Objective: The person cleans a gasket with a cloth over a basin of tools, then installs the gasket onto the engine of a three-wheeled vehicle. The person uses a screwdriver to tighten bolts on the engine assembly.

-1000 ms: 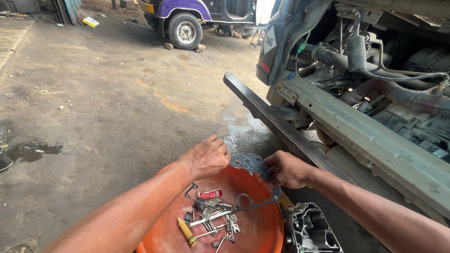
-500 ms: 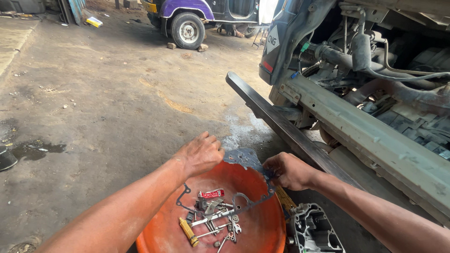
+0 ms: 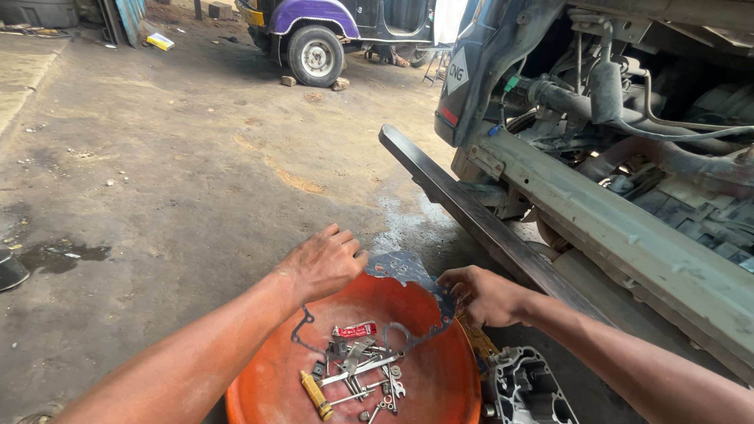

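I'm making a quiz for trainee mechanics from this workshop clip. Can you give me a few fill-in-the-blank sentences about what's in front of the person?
1. Both hands hold a thin grey gasket over a round basin coloured ____.
2. The small tube among the tools in the basin is ____.
3. The screwdriver in the basin has a ____ handle.
4. The parked vehicle in the background is ____.

Missing words: orange; red; yellow; purple

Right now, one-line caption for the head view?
Both hands, left and right, hold a thin gasket over an orange bowl of tools.
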